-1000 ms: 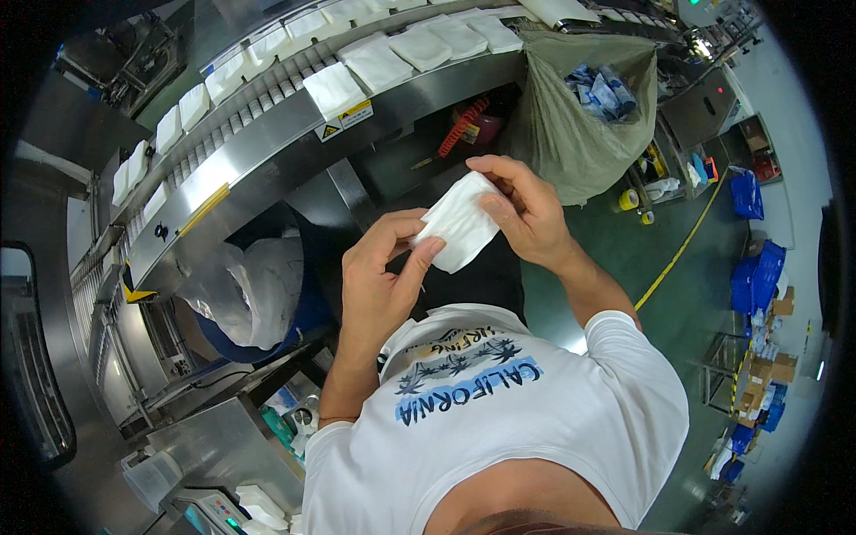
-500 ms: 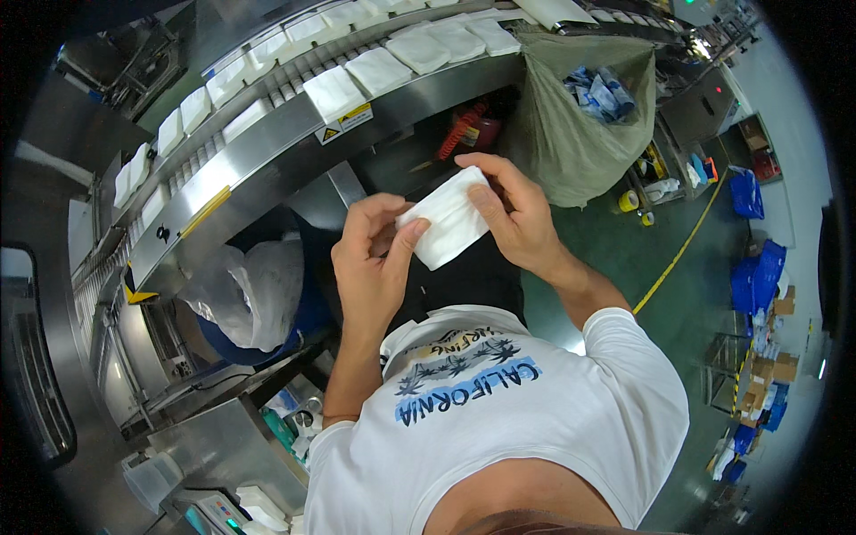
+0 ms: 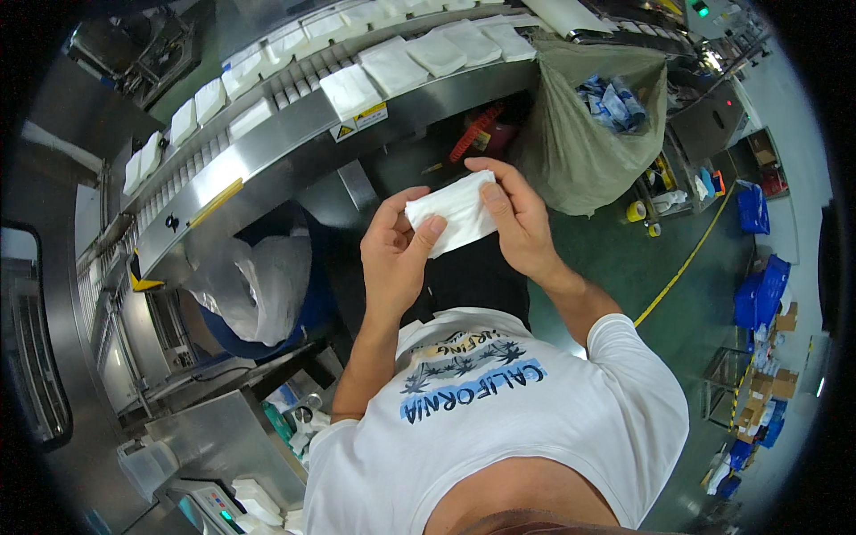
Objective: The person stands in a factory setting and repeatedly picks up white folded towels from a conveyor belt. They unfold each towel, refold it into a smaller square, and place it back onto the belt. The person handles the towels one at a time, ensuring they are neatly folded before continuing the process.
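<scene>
A folded white cloth (image 3: pixel 456 214), soft and roughly rectangular, is held in front of my body, tilted a little with its right end higher. My left hand (image 3: pixel 394 256) grips its left end, thumb on the face and fingers behind. At the right end my right hand (image 3: pixel 522 225) pinches it the same way. The fingers behind the cloth are partly hidden. Beyond my hands, similar white folded pieces (image 3: pixel 392 67) lie in a row along the metal edge of a curved roller conveyor (image 3: pixel 308 138).
A greenish sack (image 3: pixel 584 160) holding blue and white wrappers hangs at the right of the conveyor. To my left stands a blue bin (image 3: pixel 312 299) with a clear plastic liner (image 3: pixel 267 294). Blue crates (image 3: pixel 758 290) and cartons line the far right, past a yellow floor line (image 3: pixel 682 267).
Both hands still grip the cloth. It has shifted slightly right in the picture and turned nearer to level. The left hand has moved right, closer to the right hand.
</scene>
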Motion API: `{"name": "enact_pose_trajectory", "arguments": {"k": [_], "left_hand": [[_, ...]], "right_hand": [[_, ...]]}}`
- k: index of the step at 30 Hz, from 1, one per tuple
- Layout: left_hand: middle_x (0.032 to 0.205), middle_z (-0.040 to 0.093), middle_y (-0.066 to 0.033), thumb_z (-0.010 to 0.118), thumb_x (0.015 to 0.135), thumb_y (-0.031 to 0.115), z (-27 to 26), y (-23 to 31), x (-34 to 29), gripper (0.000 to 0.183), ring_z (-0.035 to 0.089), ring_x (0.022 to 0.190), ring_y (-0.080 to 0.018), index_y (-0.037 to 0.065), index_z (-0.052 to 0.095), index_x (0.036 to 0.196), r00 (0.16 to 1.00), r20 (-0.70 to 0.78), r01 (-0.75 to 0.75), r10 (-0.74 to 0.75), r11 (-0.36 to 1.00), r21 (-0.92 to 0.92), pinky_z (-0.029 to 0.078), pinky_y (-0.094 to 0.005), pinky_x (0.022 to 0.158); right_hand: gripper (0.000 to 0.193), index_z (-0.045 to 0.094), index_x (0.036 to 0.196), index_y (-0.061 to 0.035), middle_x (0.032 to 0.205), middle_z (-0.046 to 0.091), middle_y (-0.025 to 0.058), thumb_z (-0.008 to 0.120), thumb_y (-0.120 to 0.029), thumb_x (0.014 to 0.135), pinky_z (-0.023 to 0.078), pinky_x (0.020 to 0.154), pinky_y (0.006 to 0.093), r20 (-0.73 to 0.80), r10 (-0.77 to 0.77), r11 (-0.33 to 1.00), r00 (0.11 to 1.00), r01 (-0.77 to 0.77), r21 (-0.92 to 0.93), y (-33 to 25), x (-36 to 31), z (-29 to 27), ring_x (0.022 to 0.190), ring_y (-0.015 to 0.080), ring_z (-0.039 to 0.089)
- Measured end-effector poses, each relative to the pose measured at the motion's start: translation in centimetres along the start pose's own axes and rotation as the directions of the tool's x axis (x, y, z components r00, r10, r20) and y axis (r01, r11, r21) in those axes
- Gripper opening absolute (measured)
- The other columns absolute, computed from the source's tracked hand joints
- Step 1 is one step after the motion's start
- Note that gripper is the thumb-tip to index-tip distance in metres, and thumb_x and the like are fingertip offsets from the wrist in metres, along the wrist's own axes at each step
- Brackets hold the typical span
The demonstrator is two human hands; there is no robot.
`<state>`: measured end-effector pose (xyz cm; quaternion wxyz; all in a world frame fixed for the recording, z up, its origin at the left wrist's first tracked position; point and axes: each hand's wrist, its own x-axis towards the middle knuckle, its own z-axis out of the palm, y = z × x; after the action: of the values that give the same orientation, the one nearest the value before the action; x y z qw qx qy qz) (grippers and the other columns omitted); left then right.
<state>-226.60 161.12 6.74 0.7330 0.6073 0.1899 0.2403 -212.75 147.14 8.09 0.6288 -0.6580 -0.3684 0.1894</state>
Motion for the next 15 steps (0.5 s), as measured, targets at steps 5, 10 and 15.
{"name": "enact_pose_trajectory", "arguments": {"k": [5,10,15], "left_hand": [[0.124,0.067,-0.0164,0.076,0.096,0.007,-0.1,-1.0,0.2,0.057,0.067,0.11,-0.0175,-0.004,0.048,0.144,0.999,0.015,-0.032,0.032,0.999,-0.038,0.054,-0.029,0.094],[0.142,0.058,-0.0242,0.078,0.095,0.009,-0.3,-1.0,0.2,0.069,0.059,0.13,-0.0265,-0.002,0.038,0.15,0.979,0.15,-0.088,0.136,0.954,-0.287,0.053,-0.0372,0.106],[0.141,0.061,-0.0253,0.076,0.095,0.004,1.0,0.0,-1.1,0.065,0.061,0.131,-0.0283,0.0,0.039,0.149,0.971,0.105,-0.176,0.213,0.943,-0.284,0.05,-0.039,0.11]], "right_hand": [[0.038,0.055,0.143,-0.0013,0.117,0.068,0.0148,0.056,-0.014,0.108,0.05,0.094,0.0319,0.049,-0.073,0.986,0.996,0.079,-0.144,0.7,0.9,-1.0,0.106,0.0181,0.064],[0.044,0.054,0.144,-0.0004,0.122,0.064,0.0197,0.061,-0.012,0.102,0.054,0.094,0.0387,0.242,-0.272,0.882,0.931,0.342,-0.325,-1.2,1.6,-3.0,0.105,0.0339,0.068],[0.045,0.059,0.138,0.0009,0.122,0.068,0.0217,0.07,-0.013,0.096,0.057,0.09,0.0436,0.348,-0.453,0.766,0.82,0.559,-0.319,-1.4,2.1,-4.4,0.103,0.0389,0.07]]}}
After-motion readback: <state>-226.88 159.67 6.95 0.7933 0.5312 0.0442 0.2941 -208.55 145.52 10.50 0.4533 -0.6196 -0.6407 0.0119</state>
